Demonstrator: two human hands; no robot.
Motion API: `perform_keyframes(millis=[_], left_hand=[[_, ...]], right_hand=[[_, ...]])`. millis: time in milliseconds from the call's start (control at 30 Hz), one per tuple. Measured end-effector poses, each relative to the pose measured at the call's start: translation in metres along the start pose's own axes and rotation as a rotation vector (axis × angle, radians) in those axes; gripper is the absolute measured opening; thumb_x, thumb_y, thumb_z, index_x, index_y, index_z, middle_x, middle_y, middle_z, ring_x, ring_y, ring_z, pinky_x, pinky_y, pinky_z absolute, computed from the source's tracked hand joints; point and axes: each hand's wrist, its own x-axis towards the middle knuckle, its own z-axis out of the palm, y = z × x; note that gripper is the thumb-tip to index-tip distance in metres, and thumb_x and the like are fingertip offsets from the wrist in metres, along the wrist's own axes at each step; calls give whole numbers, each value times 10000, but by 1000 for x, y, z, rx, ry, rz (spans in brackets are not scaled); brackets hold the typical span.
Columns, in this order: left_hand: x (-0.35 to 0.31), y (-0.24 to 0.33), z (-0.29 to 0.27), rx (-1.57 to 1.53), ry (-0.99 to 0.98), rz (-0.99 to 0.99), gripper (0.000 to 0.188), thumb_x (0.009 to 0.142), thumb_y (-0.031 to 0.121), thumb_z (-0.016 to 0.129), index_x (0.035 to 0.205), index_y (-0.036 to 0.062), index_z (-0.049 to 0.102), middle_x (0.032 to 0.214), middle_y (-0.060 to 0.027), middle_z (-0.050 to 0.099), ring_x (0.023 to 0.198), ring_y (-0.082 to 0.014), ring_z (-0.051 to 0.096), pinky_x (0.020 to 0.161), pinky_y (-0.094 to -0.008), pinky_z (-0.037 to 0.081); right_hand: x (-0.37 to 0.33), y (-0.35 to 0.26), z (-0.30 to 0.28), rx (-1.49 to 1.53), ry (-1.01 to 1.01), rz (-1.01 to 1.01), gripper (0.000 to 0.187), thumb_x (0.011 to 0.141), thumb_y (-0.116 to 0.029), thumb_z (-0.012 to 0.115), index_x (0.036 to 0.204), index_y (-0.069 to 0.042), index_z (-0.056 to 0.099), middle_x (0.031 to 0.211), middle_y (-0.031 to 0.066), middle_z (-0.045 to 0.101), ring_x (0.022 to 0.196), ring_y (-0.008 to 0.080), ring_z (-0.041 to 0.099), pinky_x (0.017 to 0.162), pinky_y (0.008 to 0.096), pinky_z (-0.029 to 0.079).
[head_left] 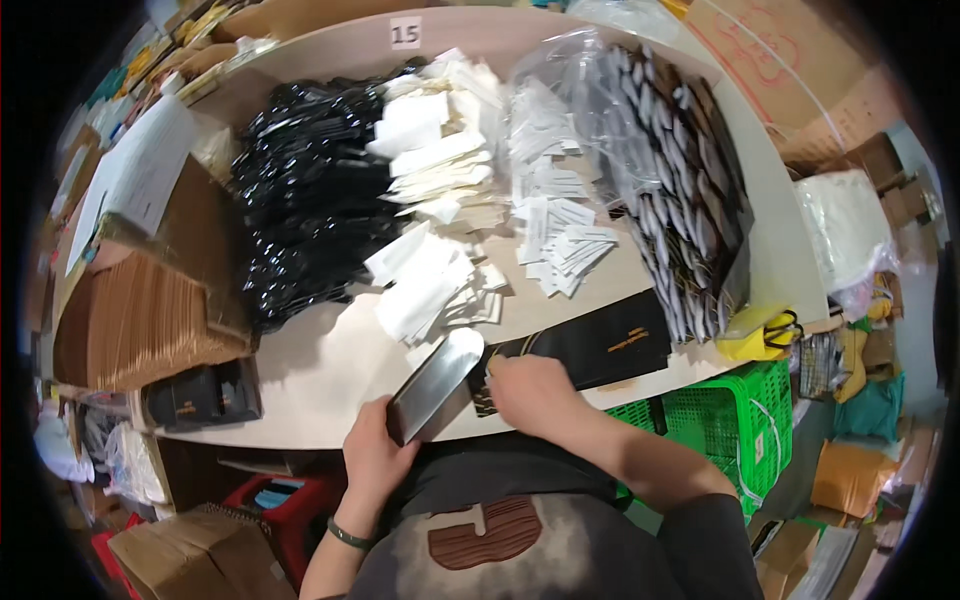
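Note:
My left hand (375, 455) is closed round the lower end of a long silver metal trough (437, 385) with raised sides and a rounded far end. The trough tilts up to the right over the table's front edge. To its right, my right hand (540, 395) has its fingers curled down on the near-left end of flat black sleeves with gold print (615, 345); its fingertips are partly hidden. Beyond the trough lie loose white paper packets (425, 285). A spread of small white printed slips (565, 245) is farther right.
Black plastic-wrapped pieces (315, 190) are heaped at left-centre, and long grey-white wrapped pieces (670, 180) at right. A carton of brown sheets (150, 310) stands on the left. Below the right edge are green crates (745, 420); a yellow bag (757, 338) sits on the corner.

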Motion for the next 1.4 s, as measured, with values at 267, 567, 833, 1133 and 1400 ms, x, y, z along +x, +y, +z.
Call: perform_keyframes(millis=[267, 567, 833, 1133, 1400], left_hand=[[15, -2, -18, 212, -243, 295, 661, 672, 157, 822, 1265, 50, 551, 1003, -177, 619, 926, -396, 618, 775, -455, 512], [47, -7, -41, 87, 253, 352, 506, 866, 163, 732, 1316, 21, 550, 1267, -242, 562, 1172, -443, 537, 1000, -480, 443], [124, 85, -31, 112, 67, 575, 622, 790, 118, 798, 1350, 74, 532, 1309, -201, 542, 1227, -406, 500, 1032, -479, 421], [235, 302, 120, -214, 74, 935, 1009, 773, 514, 792, 1472, -41, 321, 1485, -414, 234, 1378, -557, 268, 1124, -619, 243], [266, 303, 163, -201, 198, 914, 961, 784, 539, 768, 1495, 59, 336, 1513, -387, 219, 1399, -551, 254, 1125, -637, 223]], right_hand=[[18, -18, 33, 250, -16, -57, 196, 768, -240, 645, 780, -45, 640, 676, 193, 646, 698, 384, 680, 632, 489, 538], [119, 255, -273, 34, 1245, 281, 249, 911, -284, 615, 917, -39, 661, 886, 201, 635, 929, 384, 615, 816, 448, 490], [136, 482, -248, 563, 837, 869, 759, 998, -602, 352, 1490, -26, 401, 1574, 192, 345, 1476, 327, 293, 1206, 395, 225], [145, 443, -248, 586, 662, 683, 696, 959, -591, 515, 1403, -56, 523, 1409, 140, 556, 1285, 275, 527, 1056, 381, 413], [96, 386, -224, 530, 444, 202, 405, 984, -390, 577, 1130, -21, 660, 1150, 140, 660, 1120, 257, 612, 992, 337, 441]])
